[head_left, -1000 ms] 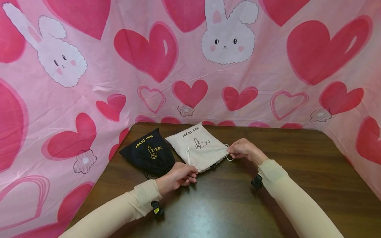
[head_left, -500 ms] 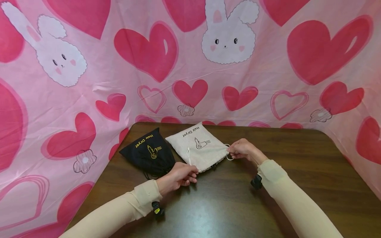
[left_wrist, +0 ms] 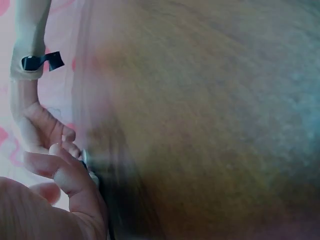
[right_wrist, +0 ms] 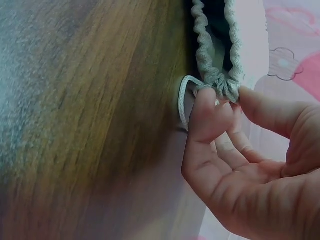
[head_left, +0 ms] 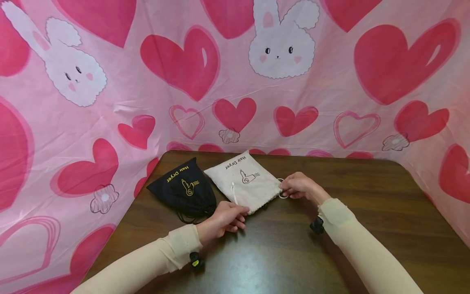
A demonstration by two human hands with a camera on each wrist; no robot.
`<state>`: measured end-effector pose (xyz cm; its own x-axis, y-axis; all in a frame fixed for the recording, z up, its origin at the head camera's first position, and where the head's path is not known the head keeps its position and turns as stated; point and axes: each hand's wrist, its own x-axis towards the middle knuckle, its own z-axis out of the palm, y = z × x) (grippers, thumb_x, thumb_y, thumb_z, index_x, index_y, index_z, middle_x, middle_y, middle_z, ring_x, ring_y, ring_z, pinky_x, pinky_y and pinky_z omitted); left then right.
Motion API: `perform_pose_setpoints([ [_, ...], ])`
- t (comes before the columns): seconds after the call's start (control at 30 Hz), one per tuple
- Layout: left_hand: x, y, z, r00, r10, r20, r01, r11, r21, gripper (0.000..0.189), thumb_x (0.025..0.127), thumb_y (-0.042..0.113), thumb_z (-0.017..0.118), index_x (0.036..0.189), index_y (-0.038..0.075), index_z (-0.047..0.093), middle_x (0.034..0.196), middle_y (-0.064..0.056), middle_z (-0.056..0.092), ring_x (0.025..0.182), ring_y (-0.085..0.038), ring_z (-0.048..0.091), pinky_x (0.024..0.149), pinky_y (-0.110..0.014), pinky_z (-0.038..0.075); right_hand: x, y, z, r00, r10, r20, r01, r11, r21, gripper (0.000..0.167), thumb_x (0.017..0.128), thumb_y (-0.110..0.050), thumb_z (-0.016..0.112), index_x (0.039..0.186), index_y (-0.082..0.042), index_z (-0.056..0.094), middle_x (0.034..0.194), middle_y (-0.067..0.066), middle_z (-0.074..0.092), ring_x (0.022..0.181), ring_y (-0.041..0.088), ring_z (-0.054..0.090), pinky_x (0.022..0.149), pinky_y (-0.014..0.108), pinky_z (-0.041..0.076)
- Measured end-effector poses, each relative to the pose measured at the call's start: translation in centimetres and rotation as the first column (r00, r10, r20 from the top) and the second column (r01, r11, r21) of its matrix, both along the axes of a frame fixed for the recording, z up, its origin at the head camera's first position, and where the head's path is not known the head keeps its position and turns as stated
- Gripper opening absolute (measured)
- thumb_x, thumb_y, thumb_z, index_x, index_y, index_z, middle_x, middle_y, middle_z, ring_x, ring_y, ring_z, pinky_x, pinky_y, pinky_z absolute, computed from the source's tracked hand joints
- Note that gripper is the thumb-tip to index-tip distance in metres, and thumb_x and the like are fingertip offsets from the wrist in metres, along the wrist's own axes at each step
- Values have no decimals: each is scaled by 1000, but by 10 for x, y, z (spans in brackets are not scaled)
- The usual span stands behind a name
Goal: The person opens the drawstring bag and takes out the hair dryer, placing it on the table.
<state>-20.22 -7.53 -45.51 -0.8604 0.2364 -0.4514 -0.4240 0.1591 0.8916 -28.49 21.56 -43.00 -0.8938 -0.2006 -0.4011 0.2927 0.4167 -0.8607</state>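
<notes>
A white drawstring bag [head_left: 253, 194] printed "Hair Dryer" lies on the table, its mouth facing me. My left hand [head_left: 227, 218] pinches the left corner of that mouth between thumb and fingers. At the opposite corner, my right hand [head_left: 301, 184] grips the cloth edge. In the right wrist view a white cord loop [right_wrist: 182, 102] sticks out beside the fingertips, and the ruffled mouth [right_wrist: 232, 45] stands slightly parted with something dark inside. The left wrist view shows my left hand [left_wrist: 70, 192] from close by; its grip on the cloth is mostly hidden there.
A black drawstring bag [head_left: 183, 183] with yellow "Hair Dryer" print lies just left of the white one, close to my left hand. Both rest on a brown wooden table [head_left: 367, 196]. A pink heart-patterned curtain [head_left: 242, 90] hangs behind and at the sides.
My left hand has shifted a little to the right along with its corner of the white bag. The right hand stays almost in place, and the black bag has not moved.
</notes>
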Motion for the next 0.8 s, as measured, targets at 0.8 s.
perform_pose_setpoints([
  [0.8, 7, 13, -6, 998, 65, -27, -65, 998, 1, 30, 85, 15, 91, 98, 2, 66, 80, -15, 75, 50, -10, 66, 43, -20, 47, 0, -3, -5, 998, 39, -40, -36, 996, 85, 40, 84, -6, 81, 118, 2, 62, 94, 7, 61, 75, 19, 55, 61, 30, 48],
])
